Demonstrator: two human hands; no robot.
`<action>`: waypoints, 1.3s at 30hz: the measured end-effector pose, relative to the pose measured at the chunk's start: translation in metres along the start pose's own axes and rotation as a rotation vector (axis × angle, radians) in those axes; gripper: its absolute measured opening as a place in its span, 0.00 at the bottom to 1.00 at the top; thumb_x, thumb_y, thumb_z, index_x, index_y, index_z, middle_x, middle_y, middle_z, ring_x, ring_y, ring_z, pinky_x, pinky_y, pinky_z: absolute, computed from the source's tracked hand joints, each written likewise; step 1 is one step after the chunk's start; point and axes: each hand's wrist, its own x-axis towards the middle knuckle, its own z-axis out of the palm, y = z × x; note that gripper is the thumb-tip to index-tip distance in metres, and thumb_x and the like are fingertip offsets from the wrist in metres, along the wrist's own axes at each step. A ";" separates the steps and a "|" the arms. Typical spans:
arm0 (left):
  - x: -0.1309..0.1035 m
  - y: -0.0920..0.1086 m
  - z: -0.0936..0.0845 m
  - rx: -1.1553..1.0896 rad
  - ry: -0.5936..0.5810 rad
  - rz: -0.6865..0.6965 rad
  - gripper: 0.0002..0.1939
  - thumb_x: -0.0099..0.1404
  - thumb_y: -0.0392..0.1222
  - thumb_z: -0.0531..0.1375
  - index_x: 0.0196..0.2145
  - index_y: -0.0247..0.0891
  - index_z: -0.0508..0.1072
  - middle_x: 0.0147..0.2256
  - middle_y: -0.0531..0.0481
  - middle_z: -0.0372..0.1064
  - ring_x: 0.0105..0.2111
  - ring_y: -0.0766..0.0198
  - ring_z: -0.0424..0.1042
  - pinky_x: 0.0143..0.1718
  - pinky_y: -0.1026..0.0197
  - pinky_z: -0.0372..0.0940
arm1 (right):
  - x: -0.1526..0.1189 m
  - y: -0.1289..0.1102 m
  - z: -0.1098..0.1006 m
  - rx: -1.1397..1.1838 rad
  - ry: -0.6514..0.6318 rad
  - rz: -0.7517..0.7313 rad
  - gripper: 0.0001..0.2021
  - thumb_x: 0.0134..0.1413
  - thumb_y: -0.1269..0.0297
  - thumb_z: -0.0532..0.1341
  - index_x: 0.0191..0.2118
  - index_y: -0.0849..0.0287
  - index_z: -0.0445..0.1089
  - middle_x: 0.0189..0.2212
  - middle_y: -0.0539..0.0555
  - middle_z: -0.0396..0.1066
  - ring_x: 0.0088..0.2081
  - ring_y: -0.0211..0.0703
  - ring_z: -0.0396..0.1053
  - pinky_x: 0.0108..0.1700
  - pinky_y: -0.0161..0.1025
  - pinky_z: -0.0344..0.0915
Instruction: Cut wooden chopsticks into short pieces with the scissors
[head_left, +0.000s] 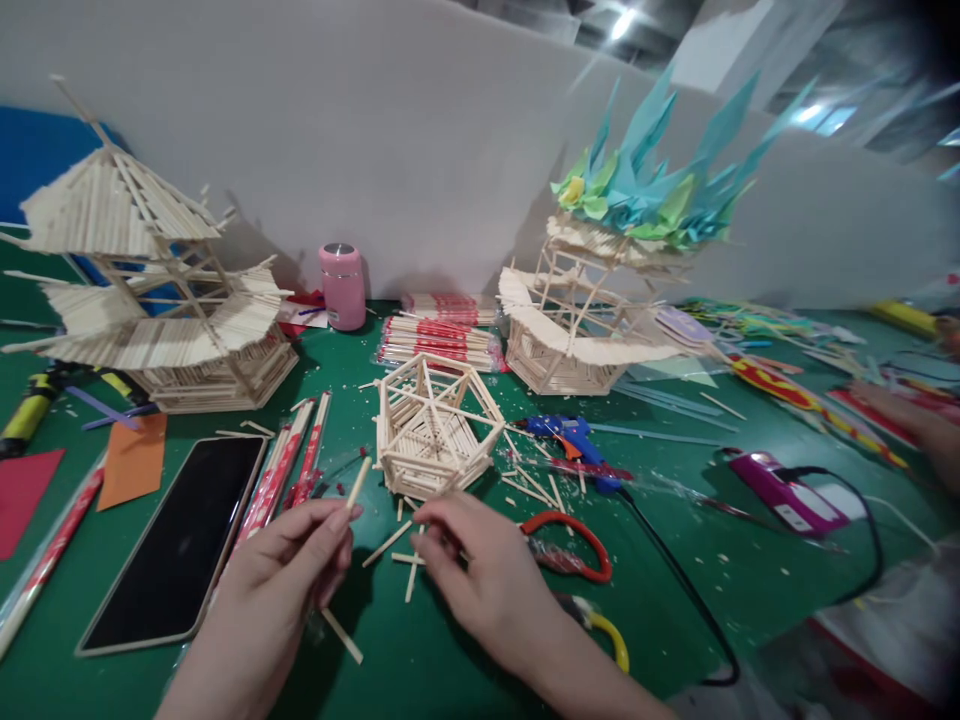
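Note:
My left hand [292,560] is closed in a pinch on a short wooden stick [361,480], which points up and slightly right. My right hand [480,570] hovers over or touches several loose cut sticks [388,543] on the table; its fingers are bent, with thumb and forefinger apart and nothing visible between them. Just beyond both hands stands a small polygonal stick frame [420,478], open at the top with spokes meeting inside. Red-handled scissors [600,555] lie right of my right hand, their blades partly hidden. A blue glue gun [574,440] rests behind them.
Stick pavilions stand at the left [187,340] and right [570,350], the right one topped with folded paper. A phone [180,545], packed sticks [439,343], a pink flask [343,288] and a purple device [787,490] with cables lie around. Another person's hand [907,405] is far right.

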 end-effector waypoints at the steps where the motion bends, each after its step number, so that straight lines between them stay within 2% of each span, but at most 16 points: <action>1: 0.001 0.000 0.000 -0.047 0.031 -0.001 0.21 0.35 0.52 0.71 0.24 0.37 0.74 0.18 0.57 0.65 0.20 0.73 0.60 0.20 0.72 0.55 | 0.000 0.002 0.006 -0.111 -0.068 -0.032 0.05 0.58 0.68 0.56 0.38 0.59 0.68 0.32 0.53 0.70 0.33 0.42 0.67 0.35 0.36 0.63; 3: 0.002 0.000 0.000 -0.096 0.038 -0.001 0.20 0.35 0.52 0.72 0.22 0.36 0.74 0.17 0.57 0.64 0.18 0.74 0.58 0.17 0.73 0.54 | 0.000 0.006 0.019 -0.213 -0.140 -0.060 0.04 0.54 0.71 0.58 0.35 0.60 0.70 0.31 0.56 0.70 0.34 0.46 0.67 0.34 0.39 0.63; 6: 0.001 -0.002 0.003 -0.116 0.020 -0.001 0.20 0.35 0.52 0.72 0.20 0.35 0.74 0.16 0.56 0.64 0.17 0.76 0.57 0.16 0.74 0.53 | 0.002 0.012 0.033 -0.267 -0.175 -0.078 0.04 0.53 0.74 0.59 0.30 0.62 0.71 0.29 0.58 0.70 0.32 0.48 0.67 0.32 0.40 0.62; 8: 0.000 -0.002 0.005 -0.131 0.011 -0.007 0.20 0.35 0.52 0.72 0.20 0.34 0.74 0.17 0.56 0.64 0.17 0.76 0.57 0.16 0.74 0.53 | 0.002 0.013 0.035 -0.261 -0.180 -0.091 0.05 0.53 0.74 0.58 0.29 0.62 0.71 0.29 0.57 0.70 0.31 0.47 0.67 0.32 0.39 0.62; 11: -0.002 -0.001 0.007 -0.149 0.015 -0.044 0.20 0.32 0.51 0.73 0.21 0.35 0.76 0.16 0.56 0.64 0.17 0.75 0.57 0.16 0.73 0.53 | 0.000 0.008 0.026 -0.189 -0.154 -0.112 0.06 0.57 0.71 0.57 0.32 0.60 0.70 0.31 0.54 0.70 0.33 0.42 0.68 0.34 0.36 0.63; 13: -0.003 -0.002 0.008 -0.161 0.019 -0.085 0.22 0.29 0.51 0.73 0.23 0.35 0.77 0.15 0.55 0.64 0.18 0.73 0.59 0.17 0.73 0.55 | 0.001 0.000 0.016 0.025 -0.075 -0.066 0.06 0.58 0.67 0.56 0.34 0.59 0.70 0.30 0.51 0.69 0.31 0.38 0.68 0.33 0.32 0.64; 14: -0.004 -0.002 0.009 -0.162 0.008 -0.096 0.23 0.29 0.51 0.73 0.23 0.35 0.77 0.15 0.55 0.64 0.18 0.73 0.59 0.18 0.72 0.55 | 0.002 -0.004 0.011 0.220 -0.010 -0.002 0.06 0.58 0.64 0.57 0.34 0.59 0.70 0.28 0.50 0.69 0.29 0.36 0.67 0.30 0.30 0.63; 17: -0.007 -0.006 0.014 -0.129 -0.081 -0.059 0.20 0.36 0.53 0.71 0.25 0.36 0.77 0.17 0.54 0.66 0.19 0.72 0.60 0.19 0.71 0.54 | 0.010 -0.015 0.001 0.781 0.158 0.210 0.10 0.52 0.58 0.61 0.34 0.60 0.71 0.23 0.48 0.68 0.22 0.33 0.65 0.23 0.29 0.62; 21: -0.012 -0.009 0.019 0.001 -0.163 0.033 0.17 0.48 0.54 0.66 0.28 0.38 0.76 0.21 0.53 0.69 0.22 0.69 0.62 0.23 0.68 0.57 | 0.021 -0.022 -0.002 1.033 0.199 0.274 0.12 0.43 0.56 0.67 0.29 0.61 0.73 0.20 0.48 0.68 0.20 0.33 0.64 0.22 0.30 0.62; 24: -0.016 -0.010 0.021 0.109 -0.211 0.098 0.15 0.56 0.53 0.61 0.26 0.38 0.75 0.17 0.55 0.65 0.20 0.70 0.60 0.23 0.67 0.57 | 0.023 -0.024 0.000 1.119 0.162 0.282 0.11 0.42 0.58 0.68 0.26 0.61 0.73 0.17 0.46 0.67 0.19 0.31 0.63 0.22 0.28 0.61; 26: -0.018 -0.010 0.021 0.110 -0.232 0.122 0.15 0.57 0.52 0.60 0.25 0.37 0.75 0.16 0.56 0.64 0.19 0.71 0.60 0.23 0.67 0.56 | 0.023 -0.023 0.001 1.172 0.148 0.280 0.09 0.42 0.61 0.68 0.25 0.61 0.72 0.15 0.45 0.66 0.18 0.30 0.62 0.21 0.26 0.60; 30: -0.019 -0.013 0.022 -0.007 -0.238 0.079 0.14 0.54 0.52 0.63 0.30 0.38 0.77 0.18 0.55 0.67 0.19 0.70 0.62 0.23 0.68 0.56 | 0.023 -0.022 0.004 1.229 0.178 0.259 0.06 0.41 0.67 0.69 0.24 0.61 0.71 0.15 0.43 0.64 0.17 0.27 0.61 0.20 0.25 0.59; 34: -0.017 -0.015 0.024 -0.089 -0.211 0.014 0.15 0.51 0.52 0.65 0.30 0.38 0.78 0.20 0.53 0.70 0.19 0.72 0.62 0.22 0.69 0.57 | 0.023 -0.024 0.006 1.226 0.208 0.251 0.07 0.41 0.65 0.68 0.25 0.61 0.71 0.16 0.44 0.65 0.16 0.28 0.60 0.19 0.26 0.58; 39: -0.016 -0.014 0.028 -0.136 -0.215 -0.028 0.15 0.47 0.52 0.67 0.28 0.38 0.78 0.23 0.51 0.72 0.19 0.71 0.62 0.22 0.69 0.57 | 0.024 -0.025 0.006 1.114 0.283 0.241 0.07 0.42 0.63 0.67 0.25 0.61 0.72 0.19 0.47 0.68 0.19 0.31 0.63 0.21 0.29 0.62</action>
